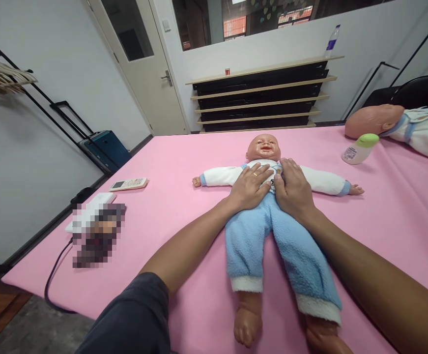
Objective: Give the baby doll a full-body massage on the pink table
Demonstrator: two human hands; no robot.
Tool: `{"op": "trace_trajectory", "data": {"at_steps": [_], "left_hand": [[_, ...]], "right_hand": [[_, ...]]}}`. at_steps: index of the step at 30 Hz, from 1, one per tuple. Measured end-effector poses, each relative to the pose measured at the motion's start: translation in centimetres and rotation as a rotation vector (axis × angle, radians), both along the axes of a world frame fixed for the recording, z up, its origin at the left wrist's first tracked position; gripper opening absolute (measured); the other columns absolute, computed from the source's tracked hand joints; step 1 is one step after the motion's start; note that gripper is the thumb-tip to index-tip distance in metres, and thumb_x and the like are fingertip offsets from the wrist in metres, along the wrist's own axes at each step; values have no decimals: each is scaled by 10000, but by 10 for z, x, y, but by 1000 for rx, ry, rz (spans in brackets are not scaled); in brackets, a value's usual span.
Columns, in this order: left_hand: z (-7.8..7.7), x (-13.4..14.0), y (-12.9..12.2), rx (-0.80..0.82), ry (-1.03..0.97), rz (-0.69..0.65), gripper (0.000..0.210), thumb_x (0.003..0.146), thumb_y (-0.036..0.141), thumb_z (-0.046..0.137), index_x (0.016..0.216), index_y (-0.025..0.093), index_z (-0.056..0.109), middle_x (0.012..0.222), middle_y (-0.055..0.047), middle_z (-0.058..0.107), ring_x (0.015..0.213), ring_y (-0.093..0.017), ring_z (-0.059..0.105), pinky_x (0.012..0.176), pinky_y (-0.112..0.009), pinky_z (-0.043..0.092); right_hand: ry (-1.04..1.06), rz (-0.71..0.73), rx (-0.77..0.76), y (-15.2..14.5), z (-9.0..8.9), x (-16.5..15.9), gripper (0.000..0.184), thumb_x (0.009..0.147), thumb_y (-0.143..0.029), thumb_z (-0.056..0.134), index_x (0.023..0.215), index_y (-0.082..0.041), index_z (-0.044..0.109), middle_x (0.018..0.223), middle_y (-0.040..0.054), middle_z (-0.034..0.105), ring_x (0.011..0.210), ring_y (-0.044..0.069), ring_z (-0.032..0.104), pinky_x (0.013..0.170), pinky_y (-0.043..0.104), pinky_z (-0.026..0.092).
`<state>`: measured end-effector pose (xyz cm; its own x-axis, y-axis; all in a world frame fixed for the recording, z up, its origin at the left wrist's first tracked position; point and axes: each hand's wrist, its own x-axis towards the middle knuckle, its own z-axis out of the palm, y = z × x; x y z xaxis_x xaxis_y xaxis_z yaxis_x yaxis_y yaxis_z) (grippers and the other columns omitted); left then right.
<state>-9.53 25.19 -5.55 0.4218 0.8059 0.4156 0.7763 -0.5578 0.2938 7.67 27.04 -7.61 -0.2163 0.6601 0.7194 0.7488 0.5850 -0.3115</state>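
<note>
White top (320, 180) under both your palms. Left hand (249, 186) and right hand (294, 191) lie flat on the doll's chest, fingers extended, not gripping anything. Thumbs nearly meet at mid-chest. Doll (269, 216) is face up, mid-table, head far, feet near.

Risks, my read: uneven push from one palm could skid the doll or ruck its top, and the pink sheet (195, 241) could bunch with it. Your right forearm runs just beside the doll's right-hand leg, so dropping that elbow could knock it. Left: the cable (53, 265) loops over the near edge; a snag could drag whatever it feeds.

Can't make out: chest print, mostly behind your hands; right-hand foot, cut off at the near edge; pixelated item (101, 236) at left; second doll (374, 121), far right, cropped.
</note>
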Motion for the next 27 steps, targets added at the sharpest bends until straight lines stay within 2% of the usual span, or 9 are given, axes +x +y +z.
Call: {"op": "trace_trajectory", "data": {"at_steps": [4, 7, 10, 12, 15, 19, 24, 27], "left_hand": [[-2, 0, 3, -60, -52, 119, 492, 998, 384, 285, 1457, 279, 429, 1578, 6, 351, 1489, -196, 243, 1222, -459, 170], [-10, -1, 9, -106, -152, 244, 509, 994, 367, 277, 1477, 258, 394, 1586, -13, 334, 1494, -196, 230, 1226, -471, 161], [-17, -1, 14, -148, -273, 388, 547, 987, 347, 282, 1504, 180, 345, 1587, -74, 325, 1500, -203, 216, 1233, -454, 152], [-18, 0, 13, -130, -307, 426, 562, 986, 354, 292, 1516, 167, 316, 1593, -86, 310, 1508, -206, 188, 1237, -446, 141], [-13, 2, 6, -21, -283, 364, 569, 987, 376, 309, 1527, 199, 282, 1613, -68, 265, 1519, -202, 136, 1237, -453, 123], [-4, 4, -4, 111, -206, 185, 586, 982, 383, 329, 1527, 174, 272, 1624, -87, 226, 1526, -198, 91, 1232, -447, 129], [2, 2, -9, 153, -140, -28, 580, 981, 384, 314, 1525, 184, 287, 1622, -86, 234, 1523, -199, 110, 1227, -461, 148], [4, 0, -9, 135, -86, -109, 555, 977, 378, 327, 1502, 201, 345, 1599, -80, 299, 1516, -200, 155, 1223, -463, 161]], "right_hand": [[-26, 238, 93, -9, 12, -2, 501, 967, -325, 405, 1429, -141, 473, 1450, 115, 501, 1402, 265, 408, 1186, 483, 332], [-77, 361, 73, -11, 15, -3, 467, 967, -311, 419, 1405, -176, 511, 1425, 85, 534, 1383, 244, 439, 1182, 460, 354], [-127, 371, -1, -7, 13, -2, 425, 981, -308, 401, 1360, -208, 564, 1382, 64, 577, 1337, 231, 496, 1175, 461, 362], [-164, 338, -58, -3, 10, -2, 419, 991, -321, 383, 1345, -217, 580, 1383, 60, 577, 1336, 237, 496, 1176, 482, 349], [-194, 264, -122, 3, 6, -1, 462, 996, -370, 364, 1388, -203, 542, 1440, 75, 521, 1384, 268, 435, 1173, 529, 323], [-183, 166, -173, 9, 3, 0, 515, 993, -407, 345, 1425, -168, 493, 1494, 100, 453, 1410, 283, 390, 1172, 532, 311], [-107, 20, -228, 13, -1, 1, 536, 983, -414, 328, 1403, -118, 481, 1445, 155, 497, 1359, 305, 443, 1128, 551, 348], [-53, -78, -259, 15, -5, 3, 562, 990, -442, 291, 1364, -82, 507, 1379, 196, 544, 1306, 322, 491, 1105, 561, 366]]}}
